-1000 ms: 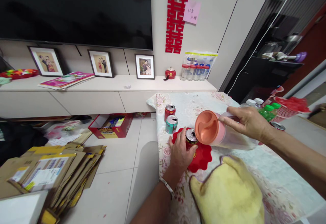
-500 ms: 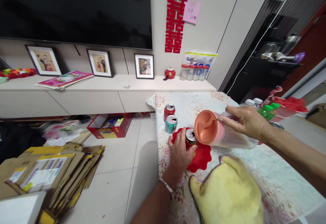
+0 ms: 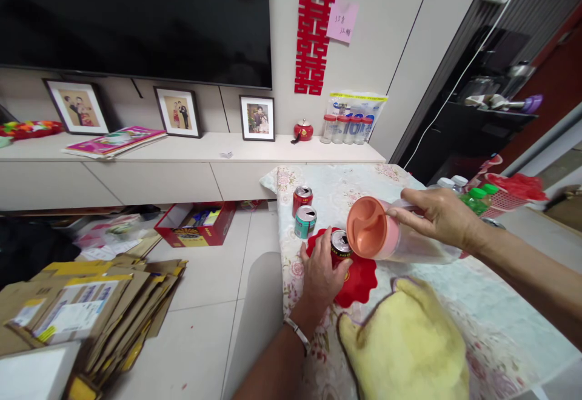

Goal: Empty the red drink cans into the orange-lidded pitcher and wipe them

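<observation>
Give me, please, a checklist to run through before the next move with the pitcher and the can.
1. Left hand has a grip on the can: ok, fingers wrapped around its side.
2. Can upright on the red mat, opening facing up: ok.
3. Right hand has a grip on the pitcher: ok, held tilted on its side.
4. Pink lid close to the can's top: ok, right beside it.
5. Spout in the lid open: cannot tell.
6. Red can and teal can apart from the pitcher: ok.
</observation>
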Motion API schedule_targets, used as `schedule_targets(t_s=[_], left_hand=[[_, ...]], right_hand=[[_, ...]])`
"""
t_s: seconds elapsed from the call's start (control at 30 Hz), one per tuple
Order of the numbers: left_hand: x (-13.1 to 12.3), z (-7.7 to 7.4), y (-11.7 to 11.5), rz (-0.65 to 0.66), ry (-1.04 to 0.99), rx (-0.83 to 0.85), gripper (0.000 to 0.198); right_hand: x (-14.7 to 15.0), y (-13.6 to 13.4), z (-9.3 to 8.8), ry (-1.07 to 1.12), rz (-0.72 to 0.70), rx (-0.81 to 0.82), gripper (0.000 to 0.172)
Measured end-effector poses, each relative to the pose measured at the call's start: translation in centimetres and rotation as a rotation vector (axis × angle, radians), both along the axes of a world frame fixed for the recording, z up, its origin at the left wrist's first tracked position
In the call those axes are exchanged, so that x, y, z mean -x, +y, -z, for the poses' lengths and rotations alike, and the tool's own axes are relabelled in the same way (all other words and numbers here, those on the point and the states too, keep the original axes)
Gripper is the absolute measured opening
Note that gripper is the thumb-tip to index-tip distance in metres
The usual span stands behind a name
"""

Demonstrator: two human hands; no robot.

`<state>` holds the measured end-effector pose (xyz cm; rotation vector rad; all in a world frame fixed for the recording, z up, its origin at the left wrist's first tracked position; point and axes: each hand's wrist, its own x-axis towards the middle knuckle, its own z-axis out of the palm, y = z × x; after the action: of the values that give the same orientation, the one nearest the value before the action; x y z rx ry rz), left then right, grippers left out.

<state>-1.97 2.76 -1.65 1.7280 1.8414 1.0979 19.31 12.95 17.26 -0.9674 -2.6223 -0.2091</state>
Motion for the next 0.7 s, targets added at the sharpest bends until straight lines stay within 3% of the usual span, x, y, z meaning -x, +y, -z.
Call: schedule_targets(t_s=[0.33,0.7], left_hand=[[0.02,0.38,0.02,-0.009,0.028,-0.022,0.073],[-0.01,0.44,-0.07,-0.010,0.022,-0.029,0.073]], right_hand=[[0.42,-0.18,-0.36,-0.024,0.022,-0.008,0.049],[0.05,0.18,0.47,-0.022,0.010,-0.049,0.052]])
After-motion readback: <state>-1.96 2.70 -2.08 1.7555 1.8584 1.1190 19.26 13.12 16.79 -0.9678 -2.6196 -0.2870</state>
